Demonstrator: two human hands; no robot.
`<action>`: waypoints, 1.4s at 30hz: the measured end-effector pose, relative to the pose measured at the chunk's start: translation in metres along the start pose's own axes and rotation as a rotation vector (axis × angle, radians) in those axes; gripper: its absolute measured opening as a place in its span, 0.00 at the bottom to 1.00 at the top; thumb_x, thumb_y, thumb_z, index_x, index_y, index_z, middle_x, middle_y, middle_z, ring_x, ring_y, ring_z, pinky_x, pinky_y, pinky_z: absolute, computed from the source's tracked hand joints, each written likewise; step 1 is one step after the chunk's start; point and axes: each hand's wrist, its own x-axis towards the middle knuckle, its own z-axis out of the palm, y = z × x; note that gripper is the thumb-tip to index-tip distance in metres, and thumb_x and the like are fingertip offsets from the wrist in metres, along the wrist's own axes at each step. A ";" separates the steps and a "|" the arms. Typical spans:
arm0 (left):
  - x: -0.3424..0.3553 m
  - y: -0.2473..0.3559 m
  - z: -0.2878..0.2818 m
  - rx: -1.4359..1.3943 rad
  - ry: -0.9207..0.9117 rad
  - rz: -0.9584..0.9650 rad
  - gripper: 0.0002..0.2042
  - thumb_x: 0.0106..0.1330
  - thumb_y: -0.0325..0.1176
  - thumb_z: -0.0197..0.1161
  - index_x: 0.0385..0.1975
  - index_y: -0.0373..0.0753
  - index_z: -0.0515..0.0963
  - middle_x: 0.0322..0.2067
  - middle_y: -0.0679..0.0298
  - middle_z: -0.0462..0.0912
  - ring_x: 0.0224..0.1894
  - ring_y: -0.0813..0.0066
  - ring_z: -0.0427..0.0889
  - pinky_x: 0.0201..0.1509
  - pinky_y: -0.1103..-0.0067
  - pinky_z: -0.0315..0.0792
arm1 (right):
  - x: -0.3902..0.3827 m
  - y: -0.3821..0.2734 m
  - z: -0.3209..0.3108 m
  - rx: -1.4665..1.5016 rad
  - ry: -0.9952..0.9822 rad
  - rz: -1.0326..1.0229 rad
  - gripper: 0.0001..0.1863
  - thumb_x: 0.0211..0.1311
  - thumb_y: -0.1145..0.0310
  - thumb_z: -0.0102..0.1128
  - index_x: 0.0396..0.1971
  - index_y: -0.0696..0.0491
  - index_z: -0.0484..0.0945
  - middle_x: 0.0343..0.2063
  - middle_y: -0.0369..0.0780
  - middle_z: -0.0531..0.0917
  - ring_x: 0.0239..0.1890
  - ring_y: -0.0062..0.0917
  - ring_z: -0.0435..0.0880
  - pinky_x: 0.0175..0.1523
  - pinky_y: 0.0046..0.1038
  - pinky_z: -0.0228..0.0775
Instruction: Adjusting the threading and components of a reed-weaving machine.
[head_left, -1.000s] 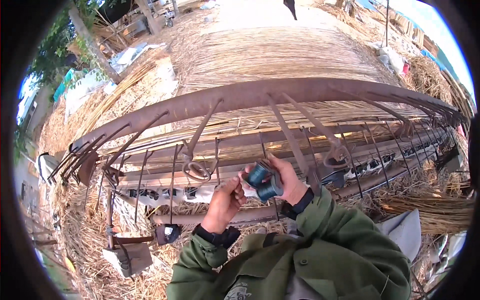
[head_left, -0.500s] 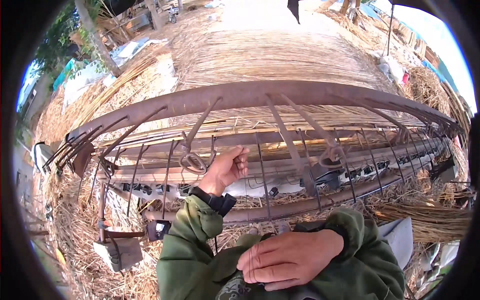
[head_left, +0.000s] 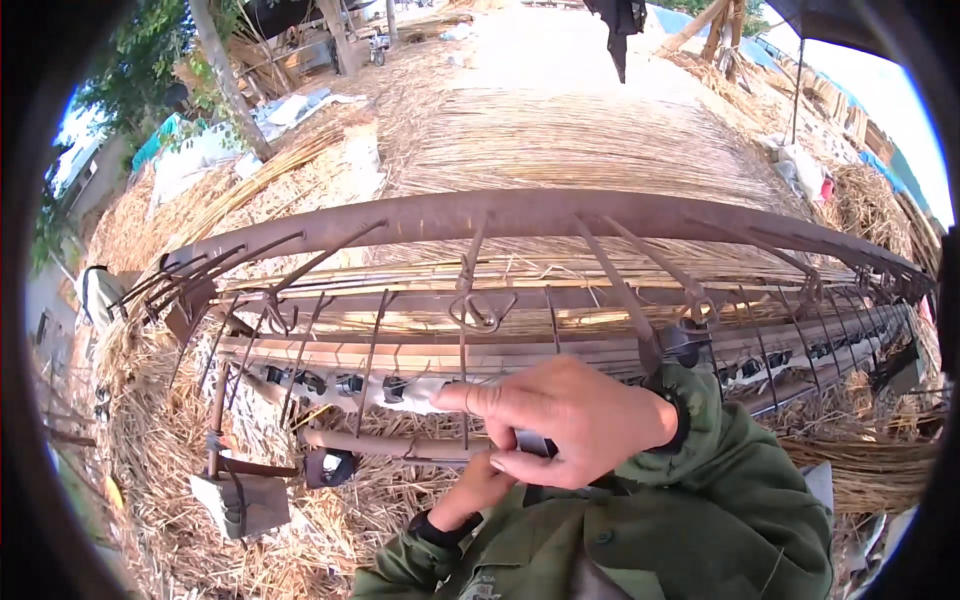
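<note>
My right hand [head_left: 580,415] reaches leftward over the lower part of a rusty metal frame [head_left: 560,210]. Its index finger stretches toward a pale strip [head_left: 425,395] with small black pieces [head_left: 350,385] along it, and the thumb is spread apart below. A small grey thing [head_left: 535,442] shows in the gap; whether the hand touches it, I cannot tell. Below the right thumb, close to my body, is my left hand [head_left: 475,492], its fingers mostly hidden behind the right hand. Iron loops [head_left: 480,312] and thin dark rods [head_left: 372,350] hang in front of laid reed stalks [head_left: 600,295].
Beyond the frame stretches a wide mat of reeds [head_left: 580,140]. Loose straw [head_left: 160,430] covers the ground at left. A bundle of stalks [head_left: 850,470] lies at right, and a flat grey block [head_left: 240,503] hangs at lower left. A dark cloth [head_left: 618,30] dangles ahead.
My left hand has dropped from the rods and loops toward my body. My right hand has risen from my lap to the pale strip. The view has shifted, so the frame sits lower.
</note>
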 end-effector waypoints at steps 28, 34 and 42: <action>0.029 0.111 -0.019 -0.397 0.120 0.396 0.26 0.62 0.29 0.60 0.58 0.33 0.59 0.48 0.59 0.69 0.47 0.76 0.70 0.45 0.81 0.69 | -0.036 0.041 0.027 0.669 0.569 0.331 0.14 0.63 0.75 0.51 0.47 0.61 0.67 0.42 0.37 0.71 0.44 0.17 0.71 0.47 0.21 0.69; 0.037 0.118 -0.041 -0.224 0.050 0.322 0.25 0.64 0.40 0.57 0.56 0.30 0.62 0.38 0.63 0.73 0.34 0.82 0.72 0.38 0.83 0.71 | -0.019 0.045 0.022 0.540 0.593 0.182 0.15 0.63 0.73 0.51 0.48 0.60 0.66 0.42 0.40 0.70 0.46 0.20 0.71 0.50 0.25 0.68; 0.041 0.118 -0.038 -0.182 0.053 0.520 0.28 0.62 0.32 0.60 0.59 0.30 0.57 0.39 0.62 0.73 0.33 0.81 0.72 0.37 0.83 0.69 | -0.020 0.046 0.022 0.536 0.546 0.188 0.17 0.65 0.70 0.50 0.51 0.61 0.65 0.44 0.41 0.69 0.46 0.23 0.74 0.48 0.25 0.69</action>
